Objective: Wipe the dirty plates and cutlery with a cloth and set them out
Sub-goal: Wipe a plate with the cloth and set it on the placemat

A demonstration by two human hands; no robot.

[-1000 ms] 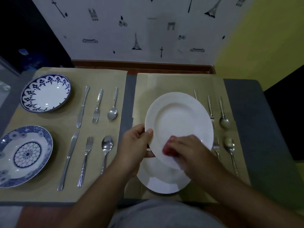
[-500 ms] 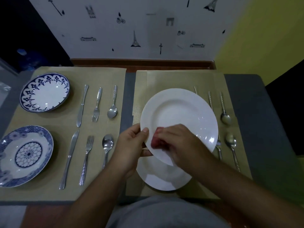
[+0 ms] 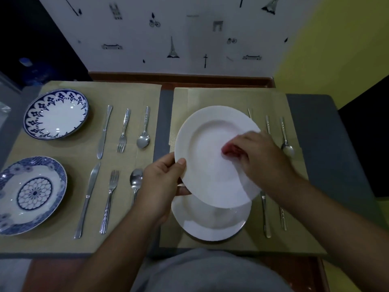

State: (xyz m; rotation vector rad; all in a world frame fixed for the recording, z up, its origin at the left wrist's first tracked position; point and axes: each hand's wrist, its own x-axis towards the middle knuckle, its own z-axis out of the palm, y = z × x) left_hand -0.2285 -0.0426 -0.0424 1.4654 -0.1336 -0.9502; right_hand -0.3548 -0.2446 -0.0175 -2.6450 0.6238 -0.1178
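Observation:
My left hand (image 3: 163, 179) grips the left rim of a white plate (image 3: 207, 157), held tilted above the right placemat. On the plate's right half my right hand (image 3: 257, 158) presses a small red cloth (image 3: 230, 150). A second white plate (image 3: 210, 223) lies flat on the mat beneath, partly hidden by the held one. Right of the plates lie a spoon (image 3: 286, 142), a fork handle (image 3: 267, 124) and a knife (image 3: 265, 216), partly covered by my right arm.
The left placemat (image 3: 63, 157) holds two blue-patterned plates (image 3: 55, 114) (image 3: 29, 194), two knives (image 3: 104, 131) (image 3: 87, 199), two forks (image 3: 123, 131) (image 3: 109, 199) and two spoons (image 3: 144, 131) (image 3: 135, 182). A papered wall (image 3: 179, 34) stands behind the table.
My right hand with the red cloth has slid from the plate's lower left edge up and rightward across its face. The left hand keeps its grip on the rim.

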